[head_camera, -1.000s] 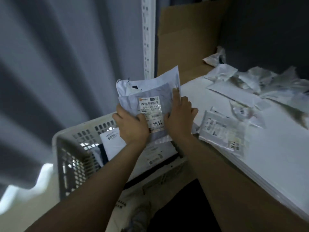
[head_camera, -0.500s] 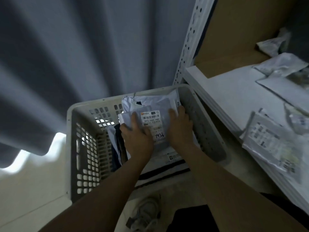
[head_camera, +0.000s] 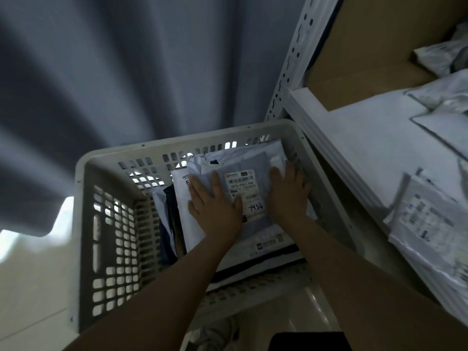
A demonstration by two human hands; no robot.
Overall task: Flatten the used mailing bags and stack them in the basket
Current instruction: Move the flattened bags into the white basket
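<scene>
both hands are lying flat and released, fingers straight, grasping nothing, and pressing down on a grey mailing bag (head_camera: 253, 160) inside the white perforated basket (head_camera: 177, 140). the left hand (head_camera: 215, 211) is covering the bag's 8 o'clock part, its fingers pointing toward 12 o'clock; the right hand (head_camera: 288, 196) is pressing the bag's 3 o'clock edge, close to the basket wall on that side. between the two hands a white shipping label (head_camera: 241, 188) is showing, with a barcode and handwritten digits near its 6 o'clock end. the grey bag is lying on top of a stack of other bags in the basket: a white mailer (head_camera: 181, 183) is sticking out toward 9 o'clock, a dark bag (head_camera: 169, 198) is standing on edge just beside it, and a large white bag with a dark stripe (head_camera: 268, 245) is spreading out under the wrists toward 6 o'clock. the basket is sitting on a pale floor (head_camera: 33, 274), just beside a white shelf (head_camera: 354, 148) that is running off toward 3 o'clock. on the shelf a flat labelled mailing bag (head_camera: 425, 224) is hanging over the near edge at 4 o'clock, and crumpled bags (head_camera: 443, 97) are lying at 2 o'clock. a cardboard sheet (head_camera: 379, 46) is leaning behind them, a slotted metal upright (head_camera: 291, 59) is rising at 1 o'clock, and a grey curtain (head_camera: 126, 72) is hanging from 9 to 12 o'clock.
</scene>
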